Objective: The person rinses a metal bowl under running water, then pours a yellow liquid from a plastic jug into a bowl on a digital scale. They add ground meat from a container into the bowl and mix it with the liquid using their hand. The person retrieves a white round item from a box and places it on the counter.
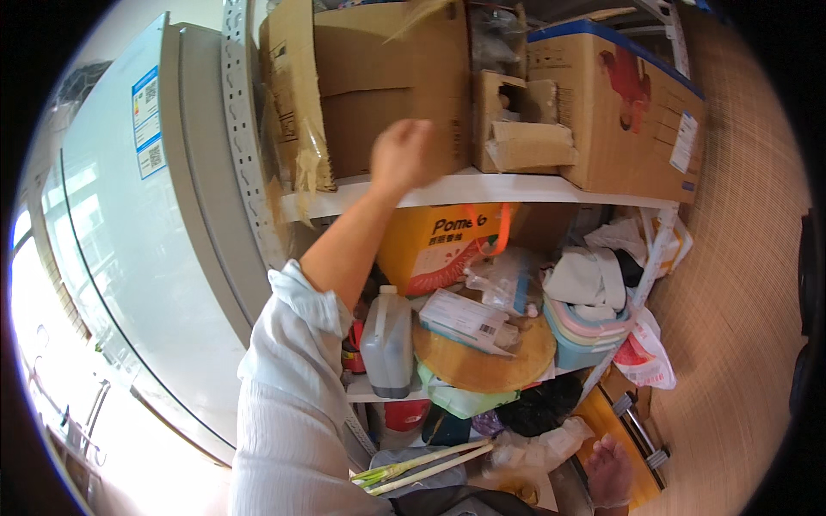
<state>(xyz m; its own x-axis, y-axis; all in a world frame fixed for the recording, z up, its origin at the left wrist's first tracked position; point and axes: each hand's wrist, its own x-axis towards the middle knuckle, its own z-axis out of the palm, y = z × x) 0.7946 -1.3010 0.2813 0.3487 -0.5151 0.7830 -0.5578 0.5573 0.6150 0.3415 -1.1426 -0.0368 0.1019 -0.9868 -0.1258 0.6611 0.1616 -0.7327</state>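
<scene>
My left hand, at the end of a rolled-up light sleeve, is raised before a large open cardboard box on the upper shelf. Its fingers are curled and blurred, and whether they touch the box or hold anything is unclear. Low on the right is my right hand, also blurred, beside an orange board with a metal bar. Its grip cannot be made out. Long scallion stalks lie below the shelves, over a grey plastic surface.
The white metal shelf also carries a blue-edged carton. Below stand a plastic jug, a yellow printed box, a round wooden board and stacked pastel bins. A refrigerator flanks the left.
</scene>
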